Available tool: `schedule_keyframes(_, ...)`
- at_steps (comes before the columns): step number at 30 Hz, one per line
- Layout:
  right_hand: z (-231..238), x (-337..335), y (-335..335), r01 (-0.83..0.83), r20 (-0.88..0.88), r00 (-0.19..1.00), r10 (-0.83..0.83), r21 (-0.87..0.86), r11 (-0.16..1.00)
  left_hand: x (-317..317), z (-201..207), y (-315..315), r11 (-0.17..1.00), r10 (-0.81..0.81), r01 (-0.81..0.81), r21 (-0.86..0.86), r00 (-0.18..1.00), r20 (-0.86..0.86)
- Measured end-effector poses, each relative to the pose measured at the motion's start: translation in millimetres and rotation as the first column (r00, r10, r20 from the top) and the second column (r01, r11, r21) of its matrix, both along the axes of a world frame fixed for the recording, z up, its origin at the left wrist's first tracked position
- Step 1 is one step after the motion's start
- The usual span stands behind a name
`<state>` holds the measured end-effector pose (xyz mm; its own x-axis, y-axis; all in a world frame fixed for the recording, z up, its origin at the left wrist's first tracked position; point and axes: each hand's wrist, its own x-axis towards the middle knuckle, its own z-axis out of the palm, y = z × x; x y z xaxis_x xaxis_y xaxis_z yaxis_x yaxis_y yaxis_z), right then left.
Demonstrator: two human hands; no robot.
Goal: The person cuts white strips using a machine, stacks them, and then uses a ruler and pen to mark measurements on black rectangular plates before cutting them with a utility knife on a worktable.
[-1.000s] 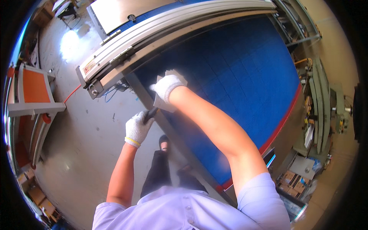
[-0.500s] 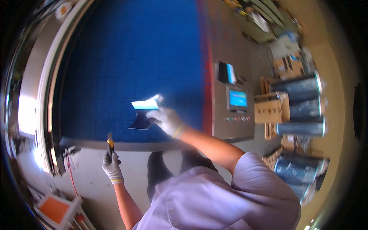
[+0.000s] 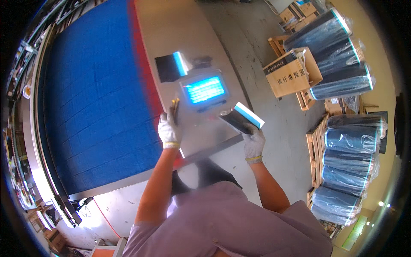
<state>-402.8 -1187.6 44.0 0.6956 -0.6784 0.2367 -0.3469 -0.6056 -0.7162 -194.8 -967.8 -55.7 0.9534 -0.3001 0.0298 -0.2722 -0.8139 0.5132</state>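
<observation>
Dark sheet with light-blue edge point(image 3: 240, 118) gripped in gloved right hand point(image 3: 253, 141), just right of glowing blue screen point(image 3: 204, 90). Left hand point(image 3: 169, 130) closed around thin yellow-tipped tool point(image 3: 175, 108), left of screen, beside blue desk point(image 3: 94, 98).

**Bright daylight, heavy fisheye bend**

You get strong, even light across the scene, with a washed-out glare patch on the floor point(image 3: 92, 214) at lower left. The scale's screen point(image 3: 204, 89) glows blue and slightly blooms. Straight edges of the blue belt point(image 3: 94, 98) curve toward the dark circular rim. Your gloved hands look reasonably sharp; the rim softens.
</observation>
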Motion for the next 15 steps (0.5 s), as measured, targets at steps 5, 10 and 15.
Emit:
schedule_keyframes(5,10.1,-14.4,-74.4,0.244,0.021,0.967,-0.253,0.205,0.948,-13.9,15.2,-84.4,0.951,0.044,-0.105,0.291,0.977,0.208)
schedule_keyframes(10,-12.2,-4.4,-122.1,0.237,0.127,0.937,-0.326,0.455,0.858,-66.4,17.1,-136.3,0.743,-0.668,0.629,0.228,0.720,0.191)
schedule_keyframes(15,-28.1,6.1,-131.2,0.193,0.172,0.919,-0.355,0.588,0.786,-90.5,64.1,-178.9,0.665,-0.688,0.664,0.341,0.723,-0.066)
